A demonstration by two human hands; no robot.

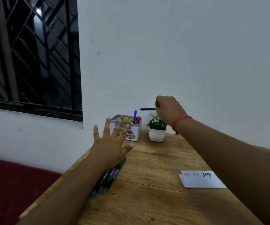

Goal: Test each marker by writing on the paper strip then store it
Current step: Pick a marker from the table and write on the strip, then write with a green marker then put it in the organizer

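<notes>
Right hand [168, 109] pinches a blue marker [147, 109] lying level at frame centre, tip pointing left, just above and right of the organizer [135, 129] holding 2 markers; left hand [113, 143] hovers spread, nearer the spare markers [110, 177].

A small plant [156, 123] stood in a white pot [157, 134] at the far end of the wooden table [147, 200], near the wall [179, 46]. Leaves were green, the pot squarish and upright. The table showed plank seams and a dark knot near the front edge. The wall was plain white with a few small marks. A dark window [30, 54] with a black frame and diagonal grille sat left of it, a bright spot reflected up top. A dark red surface [9, 184] lay left of the table, below the window; what it was could not be told.
</notes>
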